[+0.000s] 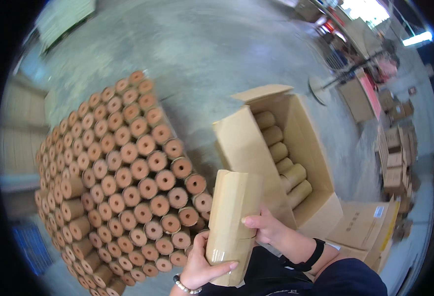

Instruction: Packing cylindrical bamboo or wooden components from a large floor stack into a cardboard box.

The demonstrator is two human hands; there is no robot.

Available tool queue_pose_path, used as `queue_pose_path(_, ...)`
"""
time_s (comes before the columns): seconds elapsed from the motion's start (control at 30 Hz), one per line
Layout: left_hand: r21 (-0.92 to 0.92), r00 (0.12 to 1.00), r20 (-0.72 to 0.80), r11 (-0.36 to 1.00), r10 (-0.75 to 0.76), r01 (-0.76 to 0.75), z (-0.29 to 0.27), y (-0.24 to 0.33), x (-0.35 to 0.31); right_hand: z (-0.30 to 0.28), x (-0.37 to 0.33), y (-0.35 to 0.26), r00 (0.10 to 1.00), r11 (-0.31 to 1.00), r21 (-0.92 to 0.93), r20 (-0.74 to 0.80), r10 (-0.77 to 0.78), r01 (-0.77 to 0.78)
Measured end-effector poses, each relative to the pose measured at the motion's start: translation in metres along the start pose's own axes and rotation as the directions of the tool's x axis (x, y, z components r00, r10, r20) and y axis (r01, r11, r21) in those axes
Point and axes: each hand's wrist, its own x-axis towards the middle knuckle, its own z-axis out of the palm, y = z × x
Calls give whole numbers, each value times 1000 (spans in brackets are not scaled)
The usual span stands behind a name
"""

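Between my two hands I hold a tan paper-wrapped roll [231,212], a long cylinder tilted slightly, with shiny clear tape near its lower end. My left hand [204,264] is closed round its lower left side, thumb across the front. Higher up on the right side, my right hand [266,226] grips it with the thumb pressed on the wrap; its other fingers are mostly hidden. Just beyond, to the right, an open cardboard box [303,143] contains several similar wrapped rolls [277,152]. Part of the box's left side is covered by the roll I hold.
Left of me is a large stack of brown cylinders [123,175] with round centre holes. A flattened carton [362,224] lies right of the box. Farther off are a stand with a round base [318,90], more cardboard boxes [397,163] and a blue pallet-like object [32,246].
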Motion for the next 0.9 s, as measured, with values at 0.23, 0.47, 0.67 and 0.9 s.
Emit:
queue_pose_path(0.23, -20, 970, 178, 985, -164, 170, 106, 27, 111, -118, -27, -61, 910, 938, 226, -382, -162, 262)
queue_pose_path(0.47, 40, 992, 125, 999, -25, 20, 186, 11, 199, -240, 7, -100, 820, 872, 334, -559, -122, 358)
queue_pose_path(0.67, 627, 998, -62, 777, -6, 44, 196, -25, 265, -311, 60, -65, 866, 829, 481, -501, -8, 286)
queue_pose_path(0.9, 875, 964, -62, 452, -257, 177, 194, -25, 300, -322, 84, -52, 675, 950, 220, -738, 14, 221)
